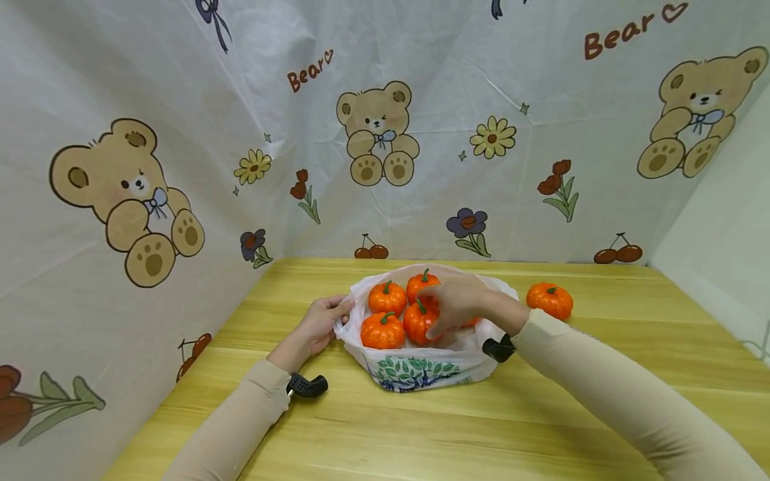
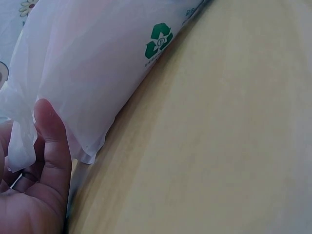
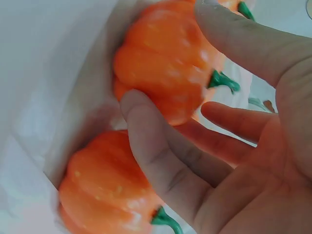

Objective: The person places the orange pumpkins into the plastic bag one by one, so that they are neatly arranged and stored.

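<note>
A white plastic bag (image 1: 355,334) with a green leaf print lies with its mouth wide, holding several small orange toy pumpkins with green stems. My left hand (image 1: 319,325) pinches the bag's left edge between thumb and fingers; the left wrist view shows the gathered plastic (image 2: 22,146) in it. Inside the bag, my right hand (image 1: 460,304) has thumb and fingers around a pumpkin (image 1: 418,324), also seen as the upper pumpkin (image 3: 165,58) in the right wrist view. Other pumpkins (image 1: 383,332) sit beside it, and one (image 1: 469,322) is partly hidden behind the right hand.
A single pumpkin (image 1: 550,300) lies on the wooden table (image 1: 361,434), right of the bag. Behind the table hangs a white cloth (image 1: 433,220) printed with bears and flowers, which also covers the left side. Black wrist-camera mounts (image 1: 308,386) stick out from both wrists.
</note>
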Demonstrator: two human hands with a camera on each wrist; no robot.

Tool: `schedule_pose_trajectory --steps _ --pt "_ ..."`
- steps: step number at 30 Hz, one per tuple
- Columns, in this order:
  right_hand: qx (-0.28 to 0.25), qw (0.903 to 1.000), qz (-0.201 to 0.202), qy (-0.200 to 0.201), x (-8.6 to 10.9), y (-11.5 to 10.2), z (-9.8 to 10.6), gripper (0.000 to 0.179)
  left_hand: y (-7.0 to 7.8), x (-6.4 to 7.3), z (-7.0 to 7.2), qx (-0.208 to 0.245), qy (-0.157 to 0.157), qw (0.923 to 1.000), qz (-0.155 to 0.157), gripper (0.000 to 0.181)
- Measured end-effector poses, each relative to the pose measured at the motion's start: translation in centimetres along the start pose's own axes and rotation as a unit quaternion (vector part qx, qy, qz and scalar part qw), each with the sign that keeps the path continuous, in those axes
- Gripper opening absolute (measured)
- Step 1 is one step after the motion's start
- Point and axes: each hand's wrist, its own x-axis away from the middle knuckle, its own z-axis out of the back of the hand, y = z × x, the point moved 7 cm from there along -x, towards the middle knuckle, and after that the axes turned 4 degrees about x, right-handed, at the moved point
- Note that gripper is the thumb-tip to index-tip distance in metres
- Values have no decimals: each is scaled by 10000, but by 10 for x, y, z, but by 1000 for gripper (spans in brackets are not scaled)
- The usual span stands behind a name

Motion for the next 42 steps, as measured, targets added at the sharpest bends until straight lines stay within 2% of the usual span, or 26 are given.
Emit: schedule_pose_trajectory --steps 3,9,13,23,32,37,42 --pt "9 9999 49 135 4 4 8 81 1 0 -1 -45 -14 10000 4 40" --pt "-791 9962 372 20 17 11 18 75 3 0 -3 -103 -40 9999 5 41" --pt "-1006 9934 549 38 29 17 24 70 2 1 -3 -101 -11 9999 25 41" --pt "-1845 9818 378 224 68 52 41 69 -1 0 0 -88 52 9999 30 43" --pt "-1632 9840 82 709 101 94 59 69 -1 -1 0 -71 55 9999 50 43" --pt "-1442 9845 -110 990 114 123 62 68 -1 -1 0 -22 60 10000 48 43" --pt "-1567 9813 -208 1102 124 146 60 69 0 -1 0 -46 32 10000 22 43"
